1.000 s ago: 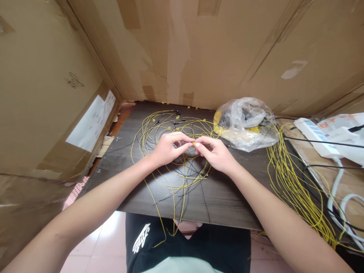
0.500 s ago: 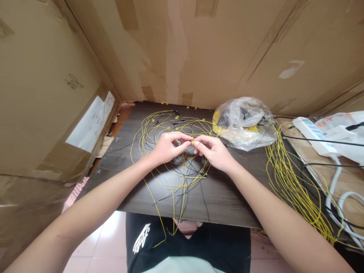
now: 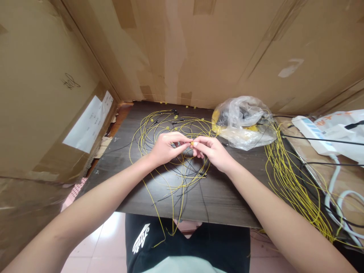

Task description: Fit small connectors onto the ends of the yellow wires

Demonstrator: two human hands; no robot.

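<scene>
My left hand point(image 3: 170, 147) and my right hand point(image 3: 211, 150) meet over the middle of the dark tabletop point(image 3: 227, 201), fingertips touching. Between them is a small yellow piece point(image 3: 192, 143), pinched by thumb and forefinger of each hand; its exact kind is too small to make out. Under and around the hands lies a loose tangle of thin yellow and black wires point(image 3: 182, 185). Some wires end in small black connectors point(image 3: 178, 121). A few yellow wire ends hang over the table's front edge onto my dark trousers.
Cardboard walls point(image 3: 159, 49) enclose the back and left. A clear plastic bag point(image 3: 244, 125) with yellow and black contents stands at the back right. Beyond it hang a bundle of yellow wires point(image 3: 290, 182) and a white power strip point(image 3: 313, 134). Tiny yellow bits point(image 3: 186, 107) lie along the back edge.
Both hands stay together at the same spot with the small yellow piece. Their fingers have shifted slightly, and the whole view has moved a little.
</scene>
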